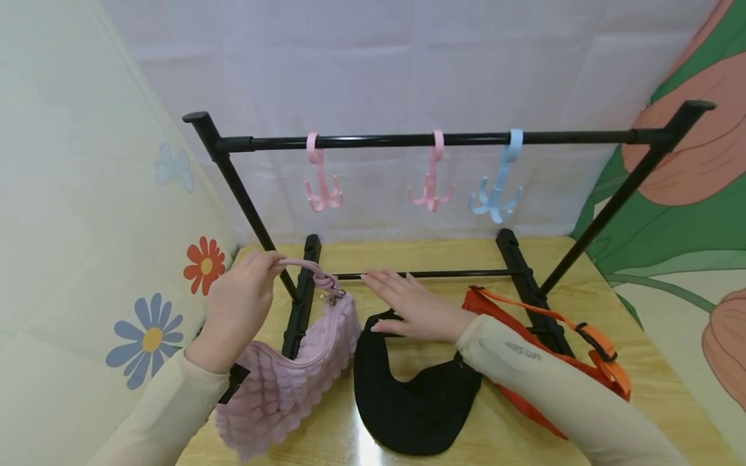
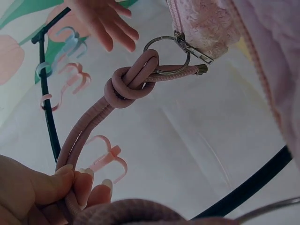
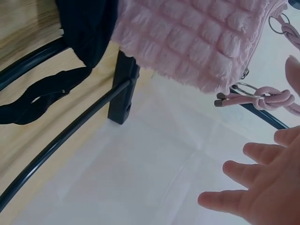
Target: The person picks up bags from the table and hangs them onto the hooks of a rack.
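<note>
My left hand (image 1: 241,307) pinches the knotted strap (image 2: 89,119) of a fluffy pink bag (image 1: 285,388) between thumb and fingers. The bag hangs tilted at the left, its ring and zipper near the knot. Fingers spread and holding nothing, my right hand (image 1: 422,307) hovers above a black bag (image 1: 408,414), to the right of the pink strap. In the right wrist view the right hand (image 3: 262,183) is just below the pink bag's strap knot (image 3: 274,99). An orange-red bag (image 1: 519,401) lies at the right, partly under my right forearm.
A black rack's top bar (image 1: 379,140) carries a pink hook (image 1: 320,178) at left, another pink hook (image 1: 431,178) near the middle and a blue hook (image 1: 501,181) further right. The rack's feet and lower bar (image 1: 466,274) stand on the wooden table (image 1: 629,362) behind the bags.
</note>
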The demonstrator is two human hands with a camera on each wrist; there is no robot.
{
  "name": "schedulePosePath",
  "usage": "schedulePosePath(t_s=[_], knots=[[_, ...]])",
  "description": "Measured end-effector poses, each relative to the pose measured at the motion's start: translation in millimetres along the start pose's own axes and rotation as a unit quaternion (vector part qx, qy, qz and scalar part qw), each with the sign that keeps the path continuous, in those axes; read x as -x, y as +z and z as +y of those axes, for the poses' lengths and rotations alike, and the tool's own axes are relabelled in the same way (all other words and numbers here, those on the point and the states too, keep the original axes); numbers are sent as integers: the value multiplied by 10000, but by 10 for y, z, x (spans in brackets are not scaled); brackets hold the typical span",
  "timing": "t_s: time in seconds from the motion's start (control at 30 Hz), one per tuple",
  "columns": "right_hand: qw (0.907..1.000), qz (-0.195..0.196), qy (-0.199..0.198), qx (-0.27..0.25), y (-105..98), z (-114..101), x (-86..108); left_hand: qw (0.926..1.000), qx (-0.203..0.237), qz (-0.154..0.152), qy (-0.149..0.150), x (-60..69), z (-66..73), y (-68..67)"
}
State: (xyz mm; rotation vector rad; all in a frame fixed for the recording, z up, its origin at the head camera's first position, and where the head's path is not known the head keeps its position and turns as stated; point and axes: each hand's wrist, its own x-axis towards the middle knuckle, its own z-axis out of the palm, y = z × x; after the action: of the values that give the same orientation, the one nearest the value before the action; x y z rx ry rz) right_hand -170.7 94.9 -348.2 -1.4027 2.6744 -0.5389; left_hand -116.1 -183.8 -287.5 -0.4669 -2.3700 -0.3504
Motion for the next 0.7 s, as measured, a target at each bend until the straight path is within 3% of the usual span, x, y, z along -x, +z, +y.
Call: schedulePosePath(t_s=[0.17, 0.47, 0.7], knots=[[9998, 190, -81, -42, -25, -43, -67, 9998, 53, 87, 162, -42, 57, -38], [9945, 1011, -273, -38, -102, -114, -219, 9982, 330, 227, 451, -190, 164, -70], [9894, 1313, -121, -603, -173, -216, -287, 9975, 390, 251, 531, -268, 257, -52]])
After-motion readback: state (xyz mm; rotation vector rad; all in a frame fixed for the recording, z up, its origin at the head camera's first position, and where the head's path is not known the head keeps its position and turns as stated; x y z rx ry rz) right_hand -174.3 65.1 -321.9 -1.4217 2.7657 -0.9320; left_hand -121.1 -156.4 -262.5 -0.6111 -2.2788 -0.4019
